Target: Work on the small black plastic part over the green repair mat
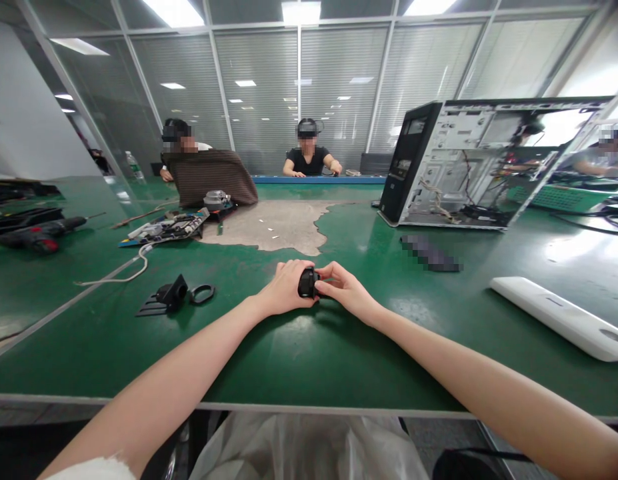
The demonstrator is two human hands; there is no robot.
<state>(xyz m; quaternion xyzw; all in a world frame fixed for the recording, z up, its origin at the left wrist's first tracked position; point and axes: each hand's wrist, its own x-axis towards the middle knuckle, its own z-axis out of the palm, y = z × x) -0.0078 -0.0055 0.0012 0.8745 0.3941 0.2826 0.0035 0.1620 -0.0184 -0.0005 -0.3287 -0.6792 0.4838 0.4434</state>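
Observation:
Both my hands meet over the green table (299, 367), around a small black plastic part (307, 283) whose exact kind I cannot make out. My left hand (287, 287) wraps it from the left, fingers closed on it. From the right, the thumb and forefinger of my right hand (343, 288) pinch its side. Left of my hands lie a black bracket-like piece (169, 295) with a slotted base and a black ring (203, 293) beside it. My fingers hide part of the held piece.
An opened computer case (459, 167) stands at the back right. Nearer lie a white elongated device (559, 317) and a blurred dark object (431, 253). A circuit board (163, 230), a cable (123, 279) and a power drill (43, 235) are leftward. Co-workers sit across the table.

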